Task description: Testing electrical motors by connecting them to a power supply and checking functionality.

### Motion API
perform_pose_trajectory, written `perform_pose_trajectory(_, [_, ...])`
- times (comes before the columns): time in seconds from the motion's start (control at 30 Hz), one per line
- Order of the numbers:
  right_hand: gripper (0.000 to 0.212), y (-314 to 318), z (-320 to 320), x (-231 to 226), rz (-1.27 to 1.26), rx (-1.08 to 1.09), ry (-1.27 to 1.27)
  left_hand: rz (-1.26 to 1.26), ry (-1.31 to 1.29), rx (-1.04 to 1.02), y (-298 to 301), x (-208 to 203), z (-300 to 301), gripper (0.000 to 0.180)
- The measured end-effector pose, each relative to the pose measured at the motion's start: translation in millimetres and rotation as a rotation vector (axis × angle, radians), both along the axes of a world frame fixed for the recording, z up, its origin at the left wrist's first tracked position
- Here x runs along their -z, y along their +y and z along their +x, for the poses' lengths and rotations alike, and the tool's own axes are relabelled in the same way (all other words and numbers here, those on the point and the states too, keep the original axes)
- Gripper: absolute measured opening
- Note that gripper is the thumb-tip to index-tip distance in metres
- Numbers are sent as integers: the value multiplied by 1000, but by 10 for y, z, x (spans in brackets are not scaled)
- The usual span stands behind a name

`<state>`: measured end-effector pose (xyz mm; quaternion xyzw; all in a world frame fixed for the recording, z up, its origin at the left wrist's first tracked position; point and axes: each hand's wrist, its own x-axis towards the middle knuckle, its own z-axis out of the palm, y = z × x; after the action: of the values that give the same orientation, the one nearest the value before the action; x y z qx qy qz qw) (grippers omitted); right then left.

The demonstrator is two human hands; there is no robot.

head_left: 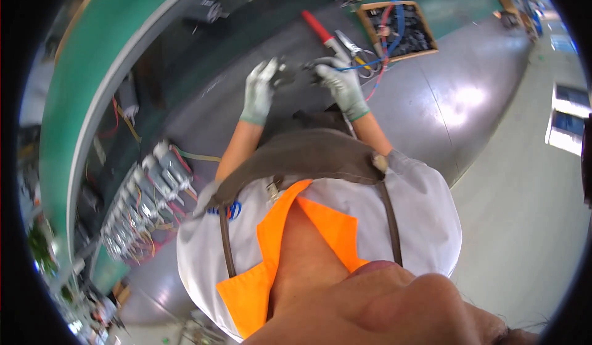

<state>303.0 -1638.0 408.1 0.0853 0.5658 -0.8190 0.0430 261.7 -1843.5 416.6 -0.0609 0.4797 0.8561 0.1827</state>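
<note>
Both my hands wear pale gloves and are raised over the dark grey bench top. My left hand [260, 91] closes its fingers on a small dark part [283, 74], blurred. Opposite it, my right hand [343, 89] pinches another small black piece [311, 68], too smeared to name. A blue cord [365, 66] runs beside the right fingers; whether it joins that piece I cannot tell. Just beyond the right hand lie a tool with a red handle [317, 26] and scissors [350, 44] with a yellow part near them.
A shallow box [412, 55] of small black parts stands at the far right, crossed by blue and red cords [387, 21]. Grey cylindrical motors [145, 191] with coloured wires line up at my left. A curved metal rail [102, 92] borders a green surface [68, 98] further left.
</note>
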Motion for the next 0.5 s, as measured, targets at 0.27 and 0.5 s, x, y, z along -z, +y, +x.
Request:
perform_pose_trajectory(0.27, [40,-285,-94,-250,59,-8,-12,69,-28,-125,-58,-19,-94,27])
perform_pose_trajectory(0.5, [46,-459,-155,-208,52,-33,39,58,-55,-177,-98,-9,-34,23])
